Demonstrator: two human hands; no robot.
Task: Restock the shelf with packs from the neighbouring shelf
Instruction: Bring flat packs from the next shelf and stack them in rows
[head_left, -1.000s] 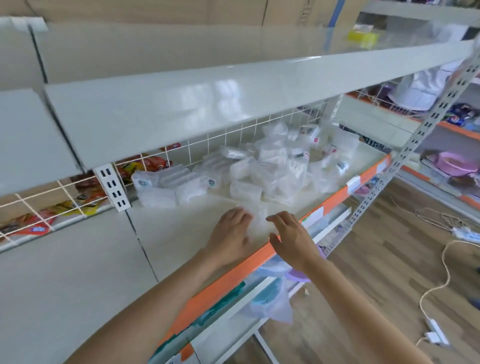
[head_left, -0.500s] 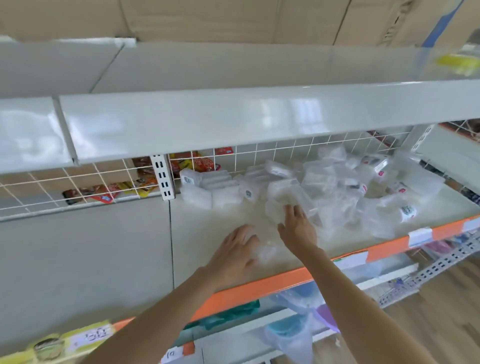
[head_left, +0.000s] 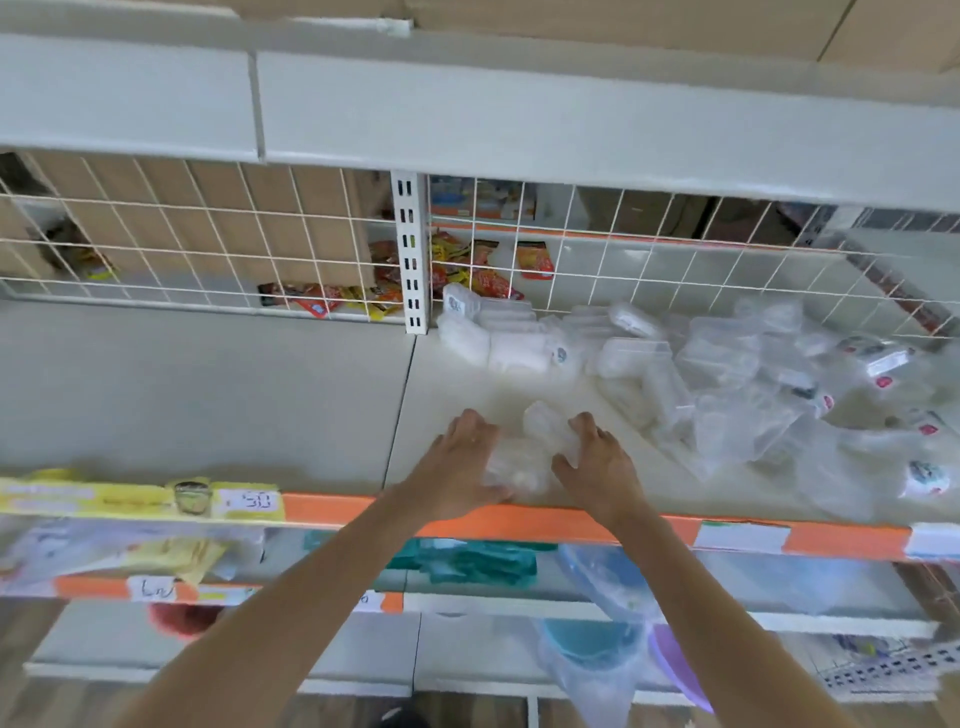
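Hands, left hand and right hand, cup clear packs between curled fingers just behind the shelf's orange edge. Bare shelf lies left of them. Label writing is too blurred to read.

Two bare forearms and hands, nothing worn.

Left hand and right hand bare: no gloves, no rings, no watch or wristband on either wrist. Forearms uncovered from wrist down to the lower edge of view, no sleeve or cuff anywhere along them. Slim in build, widening toward the elbows. Short nails, unpainted as far as the blur lets on. Back of each hand smooth, no marks or plasters. Knuckles and fingers slightly smeared by motion, so finer detail not readable. Upper arms, shoulders and clothing out of view.
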